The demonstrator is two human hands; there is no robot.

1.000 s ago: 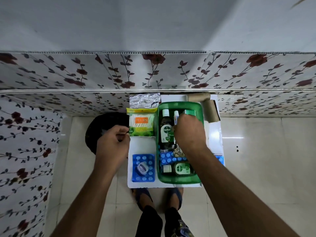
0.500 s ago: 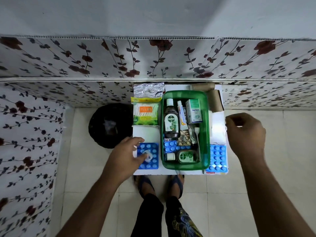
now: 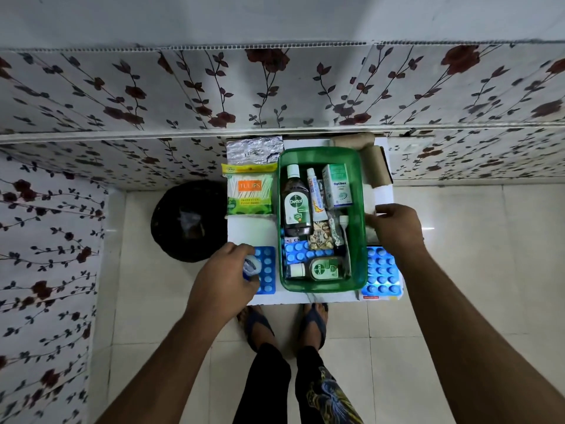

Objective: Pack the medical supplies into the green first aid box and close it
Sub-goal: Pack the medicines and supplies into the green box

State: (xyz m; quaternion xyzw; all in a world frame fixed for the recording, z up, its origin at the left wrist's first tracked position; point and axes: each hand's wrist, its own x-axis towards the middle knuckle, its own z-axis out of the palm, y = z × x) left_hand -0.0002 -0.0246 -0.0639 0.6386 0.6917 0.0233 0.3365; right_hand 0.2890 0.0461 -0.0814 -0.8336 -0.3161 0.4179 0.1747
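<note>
Both hands at the open green plastic first aid box (image 3: 358, 240), lid not in view, packing unfinished.

Box sat mid white counter (image 3: 250, 231), holding a tall brown Dettol bottle (image 3: 296, 206), a white ointment tube (image 3: 315, 194), a pale green Optibex carton (image 3: 337, 186), a blue blister sheet (image 3: 298, 252) and a small green Dettol bottle (image 3: 321, 268) lying flat near the front wall. Left hand (image 3: 224, 273) had its grip closed on a small round white tape roll (image 3: 252, 266), over the blue pill blister pack (image 3: 267, 270) left of the box. Right hand (image 3: 397, 228) was at the box's right rim, fingers curled on something white; grip state there I couldn't tell. Another blue blister pack (image 3: 382, 273) lay right of the box. Yellow-green cotton swab packet (image 3: 249, 194) and silver foil pouch (image 3: 253, 149) were outside, back left; brown bandage rolls (image 3: 374, 163) back right.
</note>
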